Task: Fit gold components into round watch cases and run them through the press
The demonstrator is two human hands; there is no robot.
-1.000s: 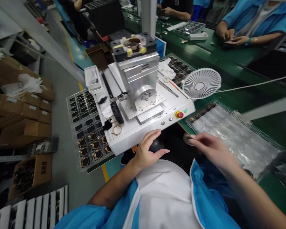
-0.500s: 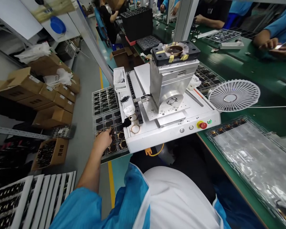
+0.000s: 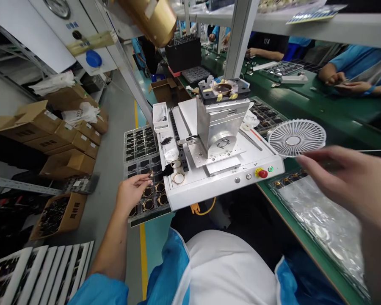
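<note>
My left hand [image 3: 132,192] is over the near end of a clear compartment tray [image 3: 133,223], its thumb and fingers pinched on a small dark, gold-edged watch case [image 3: 151,174] seen nearly edge-on. Round gold-rimmed watch cases [image 3: 147,205] sit in the tray's compartments below it. Blurred by motion, my right hand [image 3: 339,178] is raised at the right, fingers loosely apart and nothing visible in them. It hangs before the white round fan [image 3: 296,137] and above a plastic-covered tray [image 3: 317,212].
A white machine [image 3: 206,190] with a red stop button [image 3: 262,173] stands ahead. Its metal block [image 3: 217,127] carries a black fixture [image 3: 224,94] around a ring. A white box [image 3: 160,115] sits at its left corner. Co-workers sit beyond the green bench [image 3: 324,106].
My left hand has come up slightly from the tray with a watch case between its fingers. My right hand has entered from the right. The view has tilted upward.
</note>
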